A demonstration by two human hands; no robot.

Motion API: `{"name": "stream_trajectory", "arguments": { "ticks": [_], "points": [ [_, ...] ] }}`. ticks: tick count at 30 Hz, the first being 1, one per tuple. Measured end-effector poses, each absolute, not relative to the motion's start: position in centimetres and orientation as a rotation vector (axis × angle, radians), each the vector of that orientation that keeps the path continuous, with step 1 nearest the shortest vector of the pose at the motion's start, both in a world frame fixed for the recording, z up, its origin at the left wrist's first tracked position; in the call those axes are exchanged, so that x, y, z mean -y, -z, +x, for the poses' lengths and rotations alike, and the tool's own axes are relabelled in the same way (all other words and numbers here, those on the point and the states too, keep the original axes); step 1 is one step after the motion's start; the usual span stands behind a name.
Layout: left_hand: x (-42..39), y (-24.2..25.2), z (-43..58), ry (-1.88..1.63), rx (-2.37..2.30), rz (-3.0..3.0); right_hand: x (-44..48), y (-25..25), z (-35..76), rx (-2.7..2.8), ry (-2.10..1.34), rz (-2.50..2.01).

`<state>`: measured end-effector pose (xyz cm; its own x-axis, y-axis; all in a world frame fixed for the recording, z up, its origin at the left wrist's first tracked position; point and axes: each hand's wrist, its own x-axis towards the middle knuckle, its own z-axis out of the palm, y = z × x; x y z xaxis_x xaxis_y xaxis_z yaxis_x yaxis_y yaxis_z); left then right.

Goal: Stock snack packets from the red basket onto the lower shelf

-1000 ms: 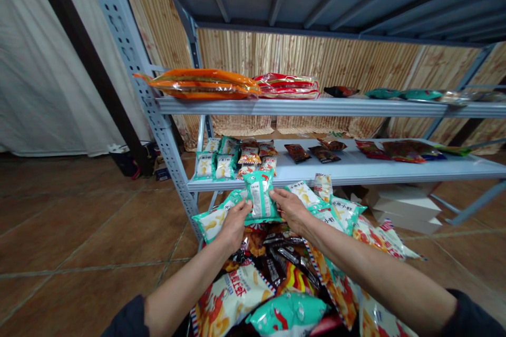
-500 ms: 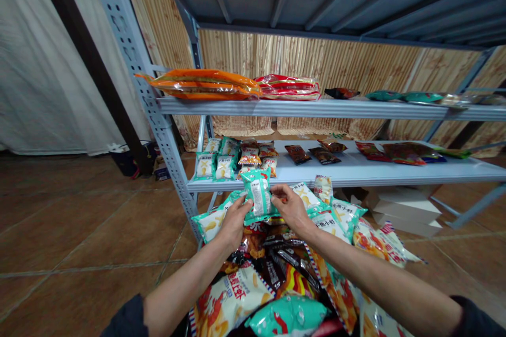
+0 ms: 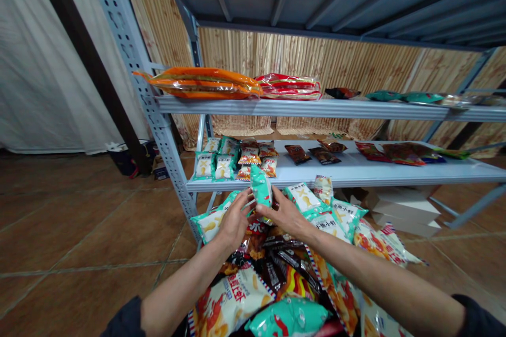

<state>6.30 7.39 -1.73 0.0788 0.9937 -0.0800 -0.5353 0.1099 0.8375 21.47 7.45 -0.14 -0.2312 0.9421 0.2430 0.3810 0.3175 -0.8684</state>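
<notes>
The teal packet (image 3: pixel 261 187) is in mid-air just before the front edge of the lower shelf (image 3: pixel 375 171), turned nearly edge-on. The right hand (image 3: pixel 286 213) is clamped on it, thumb at the near side and fingers at the far side, a grip that probably lets one hand carry it and swing it round. The left hand (image 3: pixel 234 218) has its fingers spread apart just left of the packet, likely freed for a new hold; whether a fingertip touches is unclear. Beyond the packet to the left, teal-and-white packets (image 3: pixel 205 166) sit side by side, fronts outward, presumably so their labels read; directly beyond it are red-and-white packets (image 3: pixel 250 154). Below and nearer than it lies a loose heap of snack bags (image 3: pixel 233 300), seemingly kept within easy reach.

Half a second ago both hands pinched the packet's sides and its printed white panel showed; now a narrow teal side shows and the left hand has loosened. The shelf's goods look unchanged.
</notes>
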Motion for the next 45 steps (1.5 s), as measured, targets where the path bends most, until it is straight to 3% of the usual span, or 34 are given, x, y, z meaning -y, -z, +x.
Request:
{"name": "stream_trajectory", "arguments": {
  "ticks": [14, 20, 26, 45],
  "points": [
    [-7.5, 1.6, 6.2, -1.402, -0.932, 0.906, -8.3, 0.9, 21.2, 1.060, -1.391, -1.159],
    [-8.8, 1.7, 6.3, -1.219, -0.946, 0.786, -8.0, 0.1, 21.2, 0.897, -1.622, -1.068],
    [-8.8, 1.6, 6.8, -1.250, -0.786, 0.783, -8.0, 0.2, 21.1, 0.918, -1.658, -1.053],
    [-8.3, 1.0, 6.5, -1.241, -0.915, 0.824, -8.3, 1.0, 20.7, 0.886, -1.594, -1.211]
  ]
}}
